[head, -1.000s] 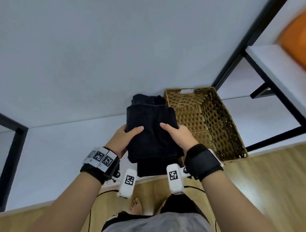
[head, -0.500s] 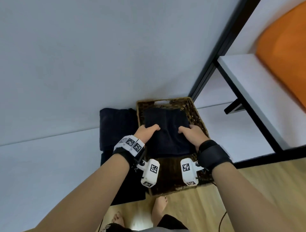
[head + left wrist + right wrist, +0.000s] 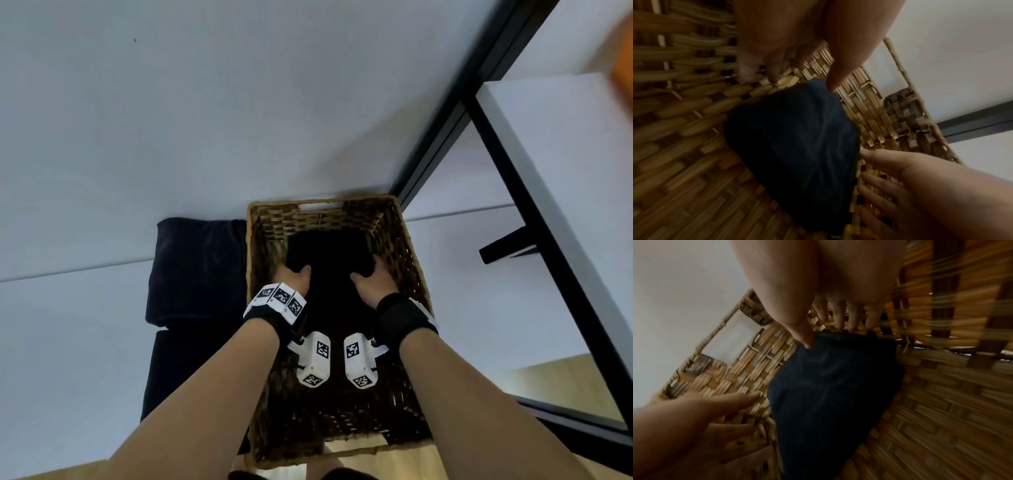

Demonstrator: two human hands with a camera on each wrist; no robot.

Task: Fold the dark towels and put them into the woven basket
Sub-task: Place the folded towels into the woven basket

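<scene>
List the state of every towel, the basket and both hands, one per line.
folded towel: folded, lying on the basket floor between both hands.
woven basket: upright on the table, holding one towel.
towels on the table: outside, left of the basket.
left hand: open, fingers at the towel's left edge.
right hand: open, thumb on the towel's right edge.

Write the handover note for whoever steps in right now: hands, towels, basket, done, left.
Left hand: inside the woven basket, fingers at the left edge of the folded dark towel, apparently letting go.
Right hand: same on the right edge.
Done: that towel lies on the basket floor at the far end.
Left: withdraw both hands; more dark towels lie on the table left of the basket, to be put in.
</scene>
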